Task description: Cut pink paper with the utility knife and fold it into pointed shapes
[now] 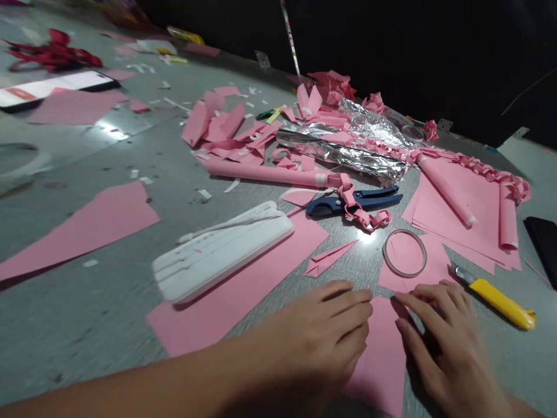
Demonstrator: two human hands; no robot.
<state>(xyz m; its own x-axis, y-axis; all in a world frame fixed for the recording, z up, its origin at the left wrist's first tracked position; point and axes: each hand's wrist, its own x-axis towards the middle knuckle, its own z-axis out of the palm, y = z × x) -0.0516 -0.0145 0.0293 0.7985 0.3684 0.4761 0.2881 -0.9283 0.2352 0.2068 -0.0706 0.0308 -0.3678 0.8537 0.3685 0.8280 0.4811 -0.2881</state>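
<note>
A sheet of pink paper [383,354] lies flat on the table between my two hands. My left hand [331,331] is curled over its left edge, fingers bent and close together, the thumb hidden beneath. At the right edge is my right hand [448,342], its fingers bent and apart, index fingertip and thumb near the paper's border. Just beyond the hands, a ring of tape [404,273] rests on another pink piece [389,278]. A small folded pink paper [331,259] points away to the left of it. A yellow utility knife [500,302] lies right of my right hand.
A white slab-shaped device [224,255] with a cable lies on pink paper at left. Behind are dark blue pliers-like cutters [326,205], a pink paper chain [368,219], rolled tubes [265,172] and crumpled foil [339,154]. A black phone [542,244] sits far right.
</note>
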